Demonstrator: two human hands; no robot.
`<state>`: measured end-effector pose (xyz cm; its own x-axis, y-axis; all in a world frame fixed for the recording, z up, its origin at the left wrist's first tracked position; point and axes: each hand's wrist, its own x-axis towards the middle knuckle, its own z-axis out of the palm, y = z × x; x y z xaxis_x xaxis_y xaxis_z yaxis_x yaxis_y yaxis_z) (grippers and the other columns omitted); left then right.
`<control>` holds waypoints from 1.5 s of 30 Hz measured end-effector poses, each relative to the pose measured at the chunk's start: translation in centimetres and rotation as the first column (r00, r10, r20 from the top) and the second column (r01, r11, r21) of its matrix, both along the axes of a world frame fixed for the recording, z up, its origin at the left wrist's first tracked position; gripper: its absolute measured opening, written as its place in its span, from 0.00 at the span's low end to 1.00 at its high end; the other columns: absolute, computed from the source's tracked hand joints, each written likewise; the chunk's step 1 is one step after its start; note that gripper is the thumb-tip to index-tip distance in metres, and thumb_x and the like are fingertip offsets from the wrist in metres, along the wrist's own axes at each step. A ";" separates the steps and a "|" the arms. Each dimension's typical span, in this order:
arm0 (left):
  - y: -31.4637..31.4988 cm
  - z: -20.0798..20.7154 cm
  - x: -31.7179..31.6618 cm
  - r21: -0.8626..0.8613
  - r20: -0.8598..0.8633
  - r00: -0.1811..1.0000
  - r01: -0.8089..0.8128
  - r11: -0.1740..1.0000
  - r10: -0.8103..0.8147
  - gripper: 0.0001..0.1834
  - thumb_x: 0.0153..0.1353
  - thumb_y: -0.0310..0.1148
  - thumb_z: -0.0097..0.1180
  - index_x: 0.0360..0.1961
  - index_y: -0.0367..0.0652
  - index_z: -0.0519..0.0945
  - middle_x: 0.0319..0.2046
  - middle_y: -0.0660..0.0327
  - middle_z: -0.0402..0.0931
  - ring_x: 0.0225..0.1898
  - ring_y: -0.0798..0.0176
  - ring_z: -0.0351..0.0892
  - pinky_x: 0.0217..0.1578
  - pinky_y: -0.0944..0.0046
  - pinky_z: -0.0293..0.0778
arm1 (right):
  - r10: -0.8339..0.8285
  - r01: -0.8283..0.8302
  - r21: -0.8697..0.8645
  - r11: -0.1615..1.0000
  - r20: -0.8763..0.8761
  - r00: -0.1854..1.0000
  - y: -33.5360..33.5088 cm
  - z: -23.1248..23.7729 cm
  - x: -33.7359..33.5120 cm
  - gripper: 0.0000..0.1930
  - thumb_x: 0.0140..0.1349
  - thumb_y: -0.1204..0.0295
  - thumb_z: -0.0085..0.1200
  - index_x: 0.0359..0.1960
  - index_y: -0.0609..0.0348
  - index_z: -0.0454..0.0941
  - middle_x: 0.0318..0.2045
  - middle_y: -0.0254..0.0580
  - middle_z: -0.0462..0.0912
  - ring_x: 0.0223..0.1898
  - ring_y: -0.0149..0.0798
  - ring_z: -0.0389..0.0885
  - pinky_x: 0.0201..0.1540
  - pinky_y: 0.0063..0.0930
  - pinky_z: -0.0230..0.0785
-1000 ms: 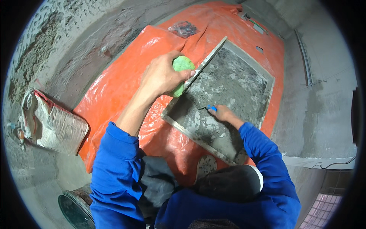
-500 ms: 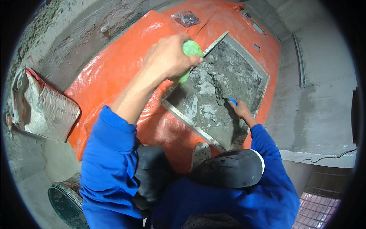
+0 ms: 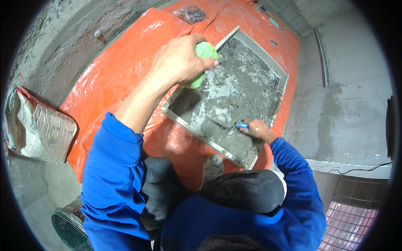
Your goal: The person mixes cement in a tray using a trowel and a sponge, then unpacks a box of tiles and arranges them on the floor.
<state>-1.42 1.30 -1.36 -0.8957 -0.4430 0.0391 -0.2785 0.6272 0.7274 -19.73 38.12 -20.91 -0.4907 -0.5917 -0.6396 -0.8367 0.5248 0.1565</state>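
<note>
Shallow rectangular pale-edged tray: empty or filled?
Not empty: rough grey mortar-like mix covers most of the inside of the tray. Fill depth: cannot tell.

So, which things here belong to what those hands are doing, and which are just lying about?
In the job:
green pad, held in the left hand;
blue-handled tool, held in the right hand;
grey mix and the shallow frame around it;
orange sheet underneath.

Apparently just lying about:
pale bag at left;
bucket, lower left;
clear plastic bag on the sheet.
</note>
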 end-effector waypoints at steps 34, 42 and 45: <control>-0.4 -1.5 -1.5 0.000 0.013 1.000 0.021 1.000 -0.021 0.30 0.51 0.47 0.71 0.50 0.40 0.81 0.40 0.48 0.84 0.44 0.50 0.85 0.46 0.52 0.78 | -0.158 0.166 0.102 0.981 -0.079 0.984 0.8 8.8 -5.7 0.21 0.52 0.76 0.58 0.50 0.54 0.75 0.42 0.52 0.85 0.48 0.55 0.83 0.47 0.48 0.76; -2.0 -2.7 -1.7 -0.025 0.055 0.997 -0.046 0.999 0.047 0.30 0.51 0.48 0.71 0.52 0.43 0.81 0.42 0.49 0.84 0.45 0.49 0.85 0.47 0.53 0.78 | -0.245 0.227 -0.126 0.966 -0.149 0.958 -10.3 3.9 -3.9 0.13 0.63 0.73 0.50 0.47 0.64 0.75 0.44 0.60 0.84 0.47 0.58 0.84 0.47 0.49 0.78; -1.5 -2.5 -1.7 0.016 0.042 0.997 -0.065 0.998 0.064 0.30 0.50 0.48 0.71 0.51 0.44 0.81 0.43 0.49 0.84 0.47 0.48 0.84 0.48 0.51 0.78 | -0.340 0.333 -0.075 0.940 -0.123 0.932 -8.6 0.5 2.7 0.13 0.69 0.73 0.39 0.49 0.64 0.73 0.48 0.59 0.83 0.46 0.57 0.85 0.48 0.49 0.78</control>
